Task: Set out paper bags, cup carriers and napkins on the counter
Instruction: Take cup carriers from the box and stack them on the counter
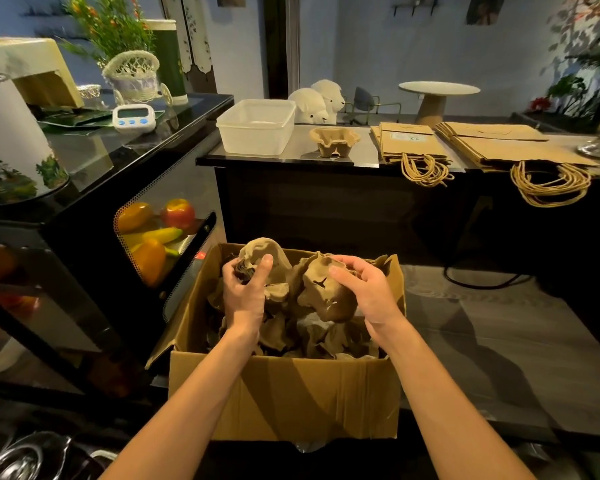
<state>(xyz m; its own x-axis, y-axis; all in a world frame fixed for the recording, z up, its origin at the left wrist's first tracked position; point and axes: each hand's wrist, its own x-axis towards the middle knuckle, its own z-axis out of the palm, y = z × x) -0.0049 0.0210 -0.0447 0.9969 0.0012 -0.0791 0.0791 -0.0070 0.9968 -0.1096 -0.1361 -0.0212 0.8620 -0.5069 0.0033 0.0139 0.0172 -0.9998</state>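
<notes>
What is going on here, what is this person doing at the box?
A person works at an open cardboard box full of pulp cup carriers. The left grip holds one carrier, the right grip a second carrier, both over the box. On the counter already lie one cup carrier and two stacks of paper bags. I see no napkins there.

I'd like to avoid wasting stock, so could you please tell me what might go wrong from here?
The left hand grips one cup carrier and the right hand a second cup carrier over the box; both look crumpled, so squeezing may tear them. The twine handles of the paper bags hang over the counter edge; a passing arm might snag them and drag a stack off.
</notes>
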